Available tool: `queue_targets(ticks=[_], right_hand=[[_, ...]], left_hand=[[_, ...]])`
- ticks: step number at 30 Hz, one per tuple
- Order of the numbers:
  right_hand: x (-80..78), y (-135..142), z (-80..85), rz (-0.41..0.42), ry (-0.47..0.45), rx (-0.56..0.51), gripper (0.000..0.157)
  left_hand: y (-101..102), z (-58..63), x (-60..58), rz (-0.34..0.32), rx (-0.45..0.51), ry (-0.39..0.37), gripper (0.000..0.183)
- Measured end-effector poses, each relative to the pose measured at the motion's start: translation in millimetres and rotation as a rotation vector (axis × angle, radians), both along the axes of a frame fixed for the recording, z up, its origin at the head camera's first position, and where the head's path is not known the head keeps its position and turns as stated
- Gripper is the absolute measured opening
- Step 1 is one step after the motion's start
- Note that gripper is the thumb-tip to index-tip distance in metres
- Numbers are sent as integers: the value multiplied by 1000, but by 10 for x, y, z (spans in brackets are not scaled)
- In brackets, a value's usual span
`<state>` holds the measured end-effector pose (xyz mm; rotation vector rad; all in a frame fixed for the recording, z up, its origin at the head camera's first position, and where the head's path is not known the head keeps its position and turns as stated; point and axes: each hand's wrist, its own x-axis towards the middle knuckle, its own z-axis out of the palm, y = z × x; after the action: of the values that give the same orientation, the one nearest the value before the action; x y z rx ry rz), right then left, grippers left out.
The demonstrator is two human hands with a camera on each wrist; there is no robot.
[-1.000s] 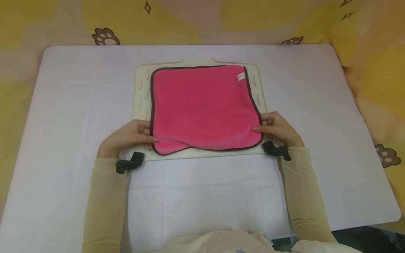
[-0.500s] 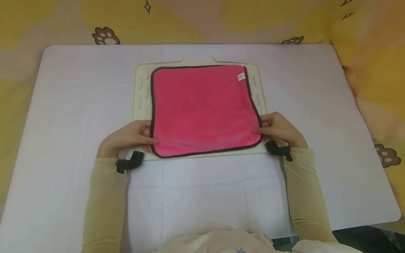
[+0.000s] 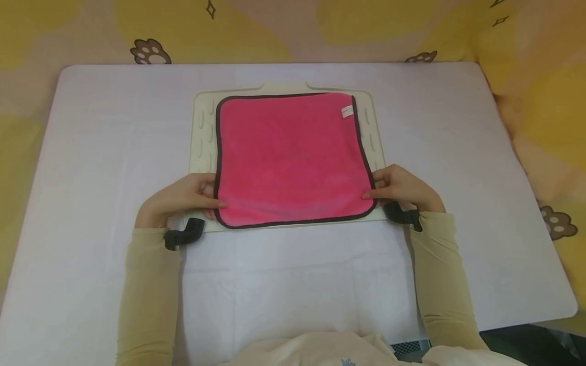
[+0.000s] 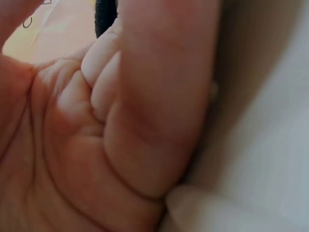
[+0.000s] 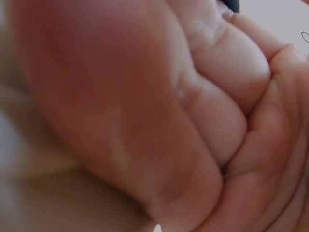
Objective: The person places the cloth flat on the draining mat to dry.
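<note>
A pink cloth with a dark trim and a small white tag at its far right corner lies spread over a cream board. My left hand pinches the cloth's left edge close to the near corner, thumb on top. At the opposite edge, my right hand pinches the cloth near its right near corner, its thumb also on top. Curled fingers fill the left wrist view, and folded fingers fill the right wrist view. The cloth's held edge is mostly hidden there.
Board and cloth rest on a white-covered table. A yellow patterned fabric with paw prints surrounds the table's far and right sides. Black wrist devices sit below both hands, by the board's near corners.
The cloth's near edge, wavy and bunched a second ago, now lies nearly straight and flat. Both hands keep their pinch; the right hand has shifted slightly toward the person.
</note>
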<state>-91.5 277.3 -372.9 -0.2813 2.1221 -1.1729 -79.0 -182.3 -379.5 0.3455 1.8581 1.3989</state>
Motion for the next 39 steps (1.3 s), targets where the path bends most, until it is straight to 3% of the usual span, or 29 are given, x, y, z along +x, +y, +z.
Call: queue_targets(ticks=[5,13,27,39], right_hand=[[-1,5,8,-22,6,-20,19],[-4,32,-2,-146,15,-54,23],[-19,43,-20,-116,-5,-62,31],[-8,24,7,-148,4,-124,20]], left_hand=[[-14,5,-3,-3,-12,22,43],[-8,-4,-22,79,-54,127,21],[-52,7,-29,110,-166,170,19],[-50,30,-24,147,-180,170,24]])
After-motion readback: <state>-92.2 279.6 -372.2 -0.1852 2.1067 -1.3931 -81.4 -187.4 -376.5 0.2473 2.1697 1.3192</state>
